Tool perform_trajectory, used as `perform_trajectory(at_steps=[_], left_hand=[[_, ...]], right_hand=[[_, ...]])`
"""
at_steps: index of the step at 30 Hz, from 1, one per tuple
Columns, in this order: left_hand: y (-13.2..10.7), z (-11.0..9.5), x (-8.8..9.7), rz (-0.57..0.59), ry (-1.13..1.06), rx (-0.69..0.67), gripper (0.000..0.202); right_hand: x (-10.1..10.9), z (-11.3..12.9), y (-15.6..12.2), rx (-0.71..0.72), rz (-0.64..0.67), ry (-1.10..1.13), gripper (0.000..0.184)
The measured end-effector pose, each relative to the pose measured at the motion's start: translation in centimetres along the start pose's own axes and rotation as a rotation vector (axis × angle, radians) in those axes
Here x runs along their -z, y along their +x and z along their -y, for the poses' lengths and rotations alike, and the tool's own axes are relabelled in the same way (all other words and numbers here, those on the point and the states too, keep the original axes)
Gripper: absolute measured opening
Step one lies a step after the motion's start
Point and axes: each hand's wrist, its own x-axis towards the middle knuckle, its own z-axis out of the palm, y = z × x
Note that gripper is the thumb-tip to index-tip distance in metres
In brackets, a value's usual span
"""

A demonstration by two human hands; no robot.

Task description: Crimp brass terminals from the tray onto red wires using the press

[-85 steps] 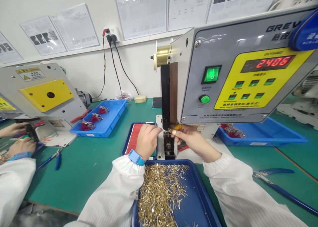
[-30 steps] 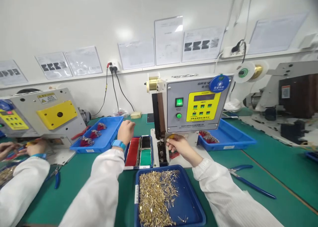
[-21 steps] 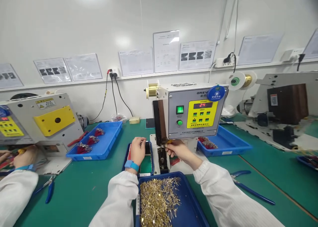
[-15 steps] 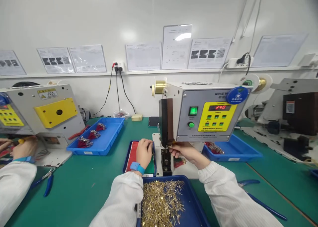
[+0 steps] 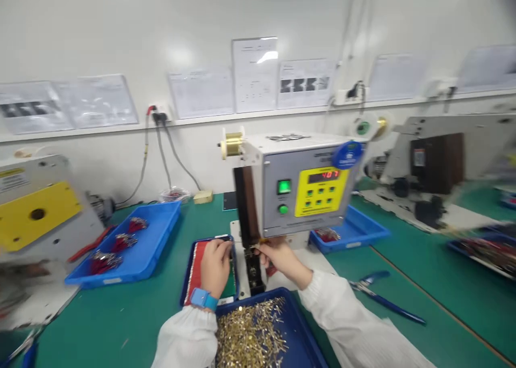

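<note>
The main risk, I judge, is pinched fingers: the right hand (image 5: 282, 260) is near the centre of the frame with its fingertips close against the black block (image 5: 255, 274) below the machine (image 5: 278, 224), so any stroke there while they are that near could catch skin. A thin strand (image 5: 237, 243), just left of centre, seems to run from the left hand (image 5: 215, 268) toward that block; being so slender, it could bend or lie crooked if the two hands drift out of line. The left sleeve (image 5: 187, 330), at lower centre, might scatter the gold pins (image 5: 248, 333) if it swung across their tray (image 5: 302, 336).

As for pose, the hands are apart, one on either side of the block. The left comes up from lower centre, its back uppermost, thumb and forefinger seemingly pinched on the strand near the red wires (image 5: 197, 266). The right reaches in from lower right, fingers curled; I cannot tell whether its fingertips have closed on anything, since blur hides the contact
</note>
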Motion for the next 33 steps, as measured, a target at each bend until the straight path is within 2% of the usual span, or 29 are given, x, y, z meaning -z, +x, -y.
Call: perform_trajectory(at_steps=[5, 11, 14, 18, 22, 25, 33], left_hand=[[1.3, 0.6, 0.2, -0.023, 0.004, -0.008, 0.022], [3.7, 0.6, -0.7, 0.036, 0.084, -0.024, 0.025], [3.1, 0.2, -1.1, 0.042, 0.12, -0.017, 0.025], [2.1, -0.2, -1.0, -0.03, 0.138, -0.068, 0.023], [1.7, -1.5, -0.4, -0.081, 0.122, -0.155, 0.019], [1.4, -2.6, 0.1, -0.061, 0.106, -0.202, 0.017], [0.5, -3.3, 0.4, -0.003, 0.053, -0.127, 0.016]], right_hand=[[0.1, 0.6, 0.2, -0.026, -0.028, 0.024, 0.018], [0.7, 0.8, 0.2, -0.003, -0.026, 0.041, 0.016], [0.9, 0.6, 0.2, -0.002, -0.013, 0.041, 0.012], [1.1, 0.6, 0.5, -0.026, 0.002, 0.038, 0.01], [1.4, 1.4, 1.0, -0.094, 0.075, 0.033, 0.018], [1.5, 1.8, 1.3, -0.115, 0.138, 0.049, 0.021], [0.2, -0.4, 0.4, 0.003, -0.024, 0.002, 0.018]])
